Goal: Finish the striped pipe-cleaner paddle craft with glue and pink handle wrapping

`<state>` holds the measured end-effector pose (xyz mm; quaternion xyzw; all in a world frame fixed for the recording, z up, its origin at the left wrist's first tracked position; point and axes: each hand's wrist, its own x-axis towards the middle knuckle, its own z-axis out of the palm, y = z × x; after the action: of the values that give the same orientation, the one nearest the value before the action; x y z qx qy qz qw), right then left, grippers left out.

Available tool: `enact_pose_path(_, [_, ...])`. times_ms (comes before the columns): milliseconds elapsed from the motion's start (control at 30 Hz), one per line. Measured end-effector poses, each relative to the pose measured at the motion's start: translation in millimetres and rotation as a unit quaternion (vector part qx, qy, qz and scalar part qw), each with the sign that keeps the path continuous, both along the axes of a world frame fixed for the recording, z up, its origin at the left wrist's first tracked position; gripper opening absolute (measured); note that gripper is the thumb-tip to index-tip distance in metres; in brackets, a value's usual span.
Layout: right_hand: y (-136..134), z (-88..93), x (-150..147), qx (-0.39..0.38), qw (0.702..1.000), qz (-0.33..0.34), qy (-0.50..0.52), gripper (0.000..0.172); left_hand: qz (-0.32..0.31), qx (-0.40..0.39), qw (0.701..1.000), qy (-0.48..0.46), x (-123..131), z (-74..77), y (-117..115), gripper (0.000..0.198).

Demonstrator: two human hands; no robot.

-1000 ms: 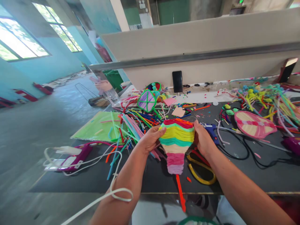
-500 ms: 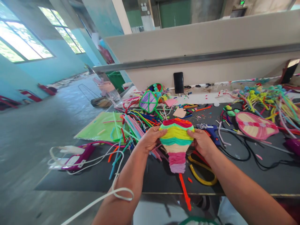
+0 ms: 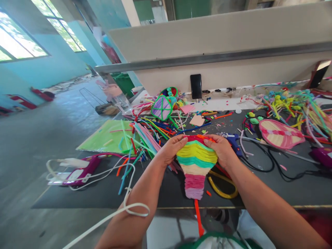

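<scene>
Rainbow-striped, fan-shaped panel of fuzzy stems [image 3: 197, 162], held over the dark grey tabletop [image 3: 88, 199] near its front edge; bare left hand [image 3: 169, 150] and right hand [image 3: 222, 149] pinch the panel's top corners between thumbs and curled fingers.

We have bare forearms [image 3: 146, 188], a bare left hand [image 3: 171, 149] and right hand [image 3: 221, 148]; at bottom centre, apparently pale clothing [image 3: 220, 244] with a curved green edge [image 3: 218, 235].
</scene>
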<state>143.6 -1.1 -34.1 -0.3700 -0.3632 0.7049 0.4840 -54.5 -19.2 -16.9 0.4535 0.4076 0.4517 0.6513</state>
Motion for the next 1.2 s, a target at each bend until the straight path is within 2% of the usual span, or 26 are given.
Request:
enact_pose_path(200, [2.1,-1.0,0.0,-0.033,0.999,0.01,0.016,0.036,0.013,-0.002,0.999,0.033,-0.5,-5.2,2.2,0.038])
enact_pose_path(433, [5.8,2.2,1.5,-0.066,0.997,0.01,0.038,0.03,0.026,-0.011,0.999,0.016,-2.2,-7.9,3.6,0.037])
enact_pose_path(567, [12.7,1.7,7.1,-0.051,0.997,-0.019,0.05,0.031,-0.049,-0.01,0.999,0.004,-8.7,-4.7,0.6,0.047])
enact_pose_path(667, [17.7,3.8,12.7,-0.031,0.996,-0.049,0.068,0.031,-0.11,-0.046,0.992,0.047,-12.3,-1.8,-2.4,0.055])
enact_pose_path(767, [17.8,7.1,14.5,-0.026,0.99,-0.074,0.115,0.024,-0.096,-0.052,0.992,0.061,-13.1,-0.1,-2.9,0.052])
enact_pose_path(833, [15.3,7.9,12.7,-0.029,0.987,-0.062,0.147,0.02,-0.059,-0.034,0.997,0.039,-13.6,1.1,-1.7,0.049])
enact_pose_path(967, [8.8,4.1,6.2,-0.03,0.985,0.032,0.169,0.022,-0.009,-0.007,1.0,0.013,-15.7,3.3,0.2,0.041])
enact_pose_path(1067, [6.9,-0.8,3.2,-0.028,0.982,0.05,0.179,0.024,-0.012,-0.01,1.0,0.007,-15.5,3.1,0.1,0.042])
enact_pose_path(1200, [9.0,-5.4,2.8,-0.035,0.98,0.049,0.189,0.024,-0.038,-0.005,0.999,-0.004,-11.7,0.8,0.1,0.057])
